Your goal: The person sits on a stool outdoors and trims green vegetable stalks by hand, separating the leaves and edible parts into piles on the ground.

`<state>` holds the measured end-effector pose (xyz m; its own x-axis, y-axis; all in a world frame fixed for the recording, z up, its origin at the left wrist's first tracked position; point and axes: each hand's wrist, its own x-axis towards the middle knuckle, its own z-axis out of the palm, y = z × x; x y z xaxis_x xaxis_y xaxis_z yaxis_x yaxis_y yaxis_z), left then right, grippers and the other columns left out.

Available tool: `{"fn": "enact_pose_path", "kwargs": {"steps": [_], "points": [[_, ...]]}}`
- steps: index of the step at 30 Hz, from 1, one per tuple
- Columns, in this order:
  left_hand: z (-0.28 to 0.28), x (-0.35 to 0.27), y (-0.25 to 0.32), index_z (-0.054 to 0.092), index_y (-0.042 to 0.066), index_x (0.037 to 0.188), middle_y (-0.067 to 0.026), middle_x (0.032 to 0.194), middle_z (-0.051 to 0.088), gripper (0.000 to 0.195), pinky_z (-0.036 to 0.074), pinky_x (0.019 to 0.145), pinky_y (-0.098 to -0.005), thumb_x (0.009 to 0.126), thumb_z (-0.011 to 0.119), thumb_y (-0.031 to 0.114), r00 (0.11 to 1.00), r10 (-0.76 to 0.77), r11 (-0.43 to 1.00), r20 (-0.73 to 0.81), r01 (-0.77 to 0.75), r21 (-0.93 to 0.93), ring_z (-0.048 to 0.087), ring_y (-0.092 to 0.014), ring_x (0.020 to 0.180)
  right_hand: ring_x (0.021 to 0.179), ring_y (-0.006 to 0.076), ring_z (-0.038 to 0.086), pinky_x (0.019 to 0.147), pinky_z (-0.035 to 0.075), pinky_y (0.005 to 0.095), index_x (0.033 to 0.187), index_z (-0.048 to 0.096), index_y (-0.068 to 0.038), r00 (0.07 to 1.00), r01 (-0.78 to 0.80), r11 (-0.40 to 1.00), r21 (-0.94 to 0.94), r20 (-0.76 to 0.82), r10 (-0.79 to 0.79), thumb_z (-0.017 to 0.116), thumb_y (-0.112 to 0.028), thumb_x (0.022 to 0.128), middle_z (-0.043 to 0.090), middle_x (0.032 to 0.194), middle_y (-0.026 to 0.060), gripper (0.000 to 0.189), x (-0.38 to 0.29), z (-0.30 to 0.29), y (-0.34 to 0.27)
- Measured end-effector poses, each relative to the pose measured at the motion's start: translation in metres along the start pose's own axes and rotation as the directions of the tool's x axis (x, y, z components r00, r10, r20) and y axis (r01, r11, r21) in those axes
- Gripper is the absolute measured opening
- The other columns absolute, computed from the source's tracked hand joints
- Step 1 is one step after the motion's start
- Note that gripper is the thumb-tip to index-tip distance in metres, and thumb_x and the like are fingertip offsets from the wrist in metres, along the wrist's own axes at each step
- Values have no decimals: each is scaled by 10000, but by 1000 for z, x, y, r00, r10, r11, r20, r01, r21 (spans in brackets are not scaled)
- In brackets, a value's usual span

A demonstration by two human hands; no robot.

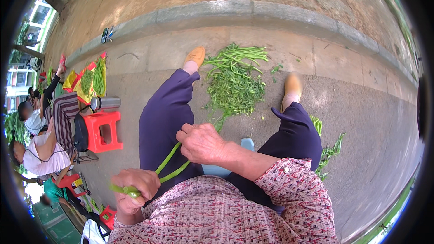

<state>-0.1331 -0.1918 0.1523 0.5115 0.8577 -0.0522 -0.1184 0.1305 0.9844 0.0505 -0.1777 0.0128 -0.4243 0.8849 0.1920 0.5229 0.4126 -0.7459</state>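
Note:
Near my lap, my left hand (137,189) is closed around several thick green stems (131,190), their cut ends showing by the thumb. Two of the stems (168,160) run up from it to my right hand (200,143), whose fingers are curled at their upper part, with green leaves (220,122) just beyond the knuckles. On the pavement between my shoes lies a heap of torn green leaves (235,93), with a bundle of bare stems (240,56) at its far side. More leafy stalks (330,156) lie on the ground beside my right leg.
A red plastic stool (101,132) with a steel flask (105,103) stands at the left, near several seated people. Beyond it, greens lie on a red and yellow sheet (84,96). A stone curb (217,12) crosses ahead, with small dark objects (106,35) on it.

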Motion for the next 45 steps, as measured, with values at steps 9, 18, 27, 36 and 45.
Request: {"fn": "enact_pose_path", "kwargs": {"steps": [9, 18, 27, 36, 45], "points": [[10, 9, 5, 554, 18, 636, -66, 492, 509, 364, 391, 444, -330, 793, 695, 315, 998, 9, 1000, 69, -10, 19, 482, -209, 405, 676, 328, 594, 591, 476, 449, 669, 532, -38, 979, -147, 974, 175, -115, 169, 556, -127, 690, 574, 714, 128, 95, 4, -7, 6], [8, 16, 2, 531, 35, 764, -10, 497, 438, 260, 322, 400, -290, 813, 697, 228, 971, 115, 956, -212, -166, -243, 351, -110, 375, 548, 128, 562, 492, 429, 272, 753, 619, -43, 805, -394, 401, 827, 100, 585, 580, -84, 831, 622, 695, 17, 97, 16, -24, 50], [15, 78, -31, 617, -31, 934, 19, 580, 486, 167, 326, 408, -204, 799, 659, 60, 901, -298, 952, -316, 257, -166, 364, -29, 420, 588, 108, 624, 432, 422, 189, 864, 599, 5, 840, -278, 59, 959, 212, 498, 573, -43, 874, 646, 767, 73, 56, 12, -85, 49], [43, 108, -71, 654, 18, 829, 60, 641, 542, 56, 312, 471, -182, 811, 676, 66, 914, -301, 930, -274, 344, 128, 420, -4, 535, 611, 71, 582, 503, 442, 204, 840, 623, 0, 886, -200, 229, 953, 76, 457, 632, -57, 830, 633, 738, 33, 58, 7, -87, 45], [54, 107, -78, 620, 28, 776, 68, 590, 488, 45, 285, 444, -185, 818, 626, 41, 917, -265, 949, -299, 302, 85, 384, -4, 499, 685, 40, 538, 644, 455, 207, 834, 646, -11, 898, -143, 378, 915, -41, 439, 666, -31, 804, 611, 744, -22, 41, 2, -89, 39]]}}
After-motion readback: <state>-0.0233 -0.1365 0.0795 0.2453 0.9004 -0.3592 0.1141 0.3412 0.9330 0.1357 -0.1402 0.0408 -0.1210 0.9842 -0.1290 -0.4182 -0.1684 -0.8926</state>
